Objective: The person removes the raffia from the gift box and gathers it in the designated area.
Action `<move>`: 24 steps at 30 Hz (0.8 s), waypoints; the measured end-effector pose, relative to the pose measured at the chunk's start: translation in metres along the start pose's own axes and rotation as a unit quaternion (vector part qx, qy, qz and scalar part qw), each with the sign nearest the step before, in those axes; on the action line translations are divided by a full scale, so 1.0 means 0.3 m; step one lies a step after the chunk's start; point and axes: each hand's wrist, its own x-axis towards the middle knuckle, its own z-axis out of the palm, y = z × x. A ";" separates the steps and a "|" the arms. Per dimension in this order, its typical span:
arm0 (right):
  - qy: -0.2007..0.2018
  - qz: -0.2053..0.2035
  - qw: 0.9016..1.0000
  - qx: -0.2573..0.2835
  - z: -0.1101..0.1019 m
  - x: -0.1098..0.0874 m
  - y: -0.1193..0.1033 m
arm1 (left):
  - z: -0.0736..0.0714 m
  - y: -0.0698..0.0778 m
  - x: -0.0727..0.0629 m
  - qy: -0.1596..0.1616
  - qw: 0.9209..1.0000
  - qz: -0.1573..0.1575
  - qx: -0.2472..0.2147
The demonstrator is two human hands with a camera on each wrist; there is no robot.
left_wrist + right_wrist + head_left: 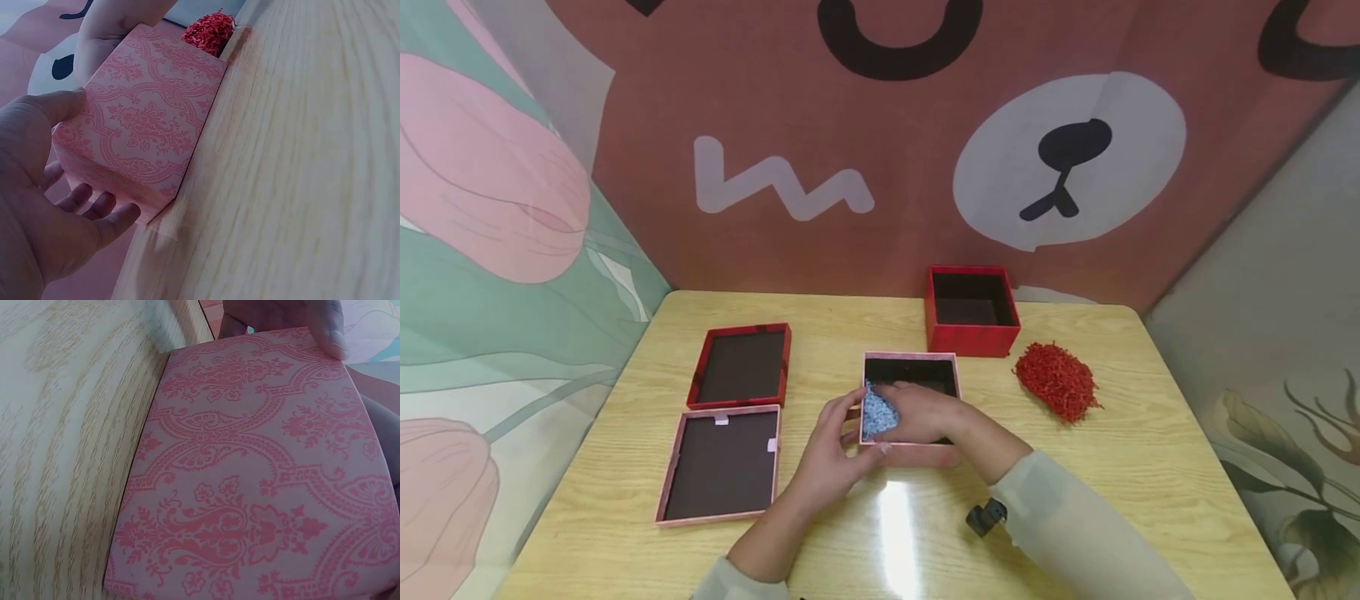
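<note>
A pink patterned box point(921, 455) without its lid stands mid-table, its dark inside facing up. Blue shredded paper point(877, 414) lies at its left end. My left hand point(831, 458) grips the box's left near corner. In the left wrist view, the thumb of my left hand point(47, 181) rests on the near wall of the box point(150, 112), fingers along its side. My right hand point(925, 414) reaches into the box and touches the blue paper; its fingertips are partly hidden. The right wrist view is mostly filled by the box's patterned wall point(250, 462).
On the left lie a pink lid point(722, 467) and, behind it, a red lid point(745, 367), both with their insides up. An open red box point(973, 340) stands at the back. Red shredded paper point(1057, 382) is heaped to the right on the wooden table point(1135, 467).
</note>
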 end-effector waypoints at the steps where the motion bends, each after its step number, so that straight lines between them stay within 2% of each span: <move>1: -0.001 -0.004 1.000 0.004 -0.001 0.000 0.000 | 0.000 0.000 0.000 0.001 1.000 0.000 -0.001; 7: -0.012 -0.028 0.999 0.024 -0.005 0.002 0.001 | -0.001 0.004 -0.001 0.000 1.000 -0.002 -0.007; 17: -0.073 -0.009 0.996 0.050 -0.012 0.004 0.006 | 0.000 0.012 0.000 0.002 0.999 0.000 -0.036; 24: -0.080 -0.025 0.995 0.058 -0.013 0.005 0.010 | -0.007 0.010 -0.003 -0.004 1.000 0.002 -0.017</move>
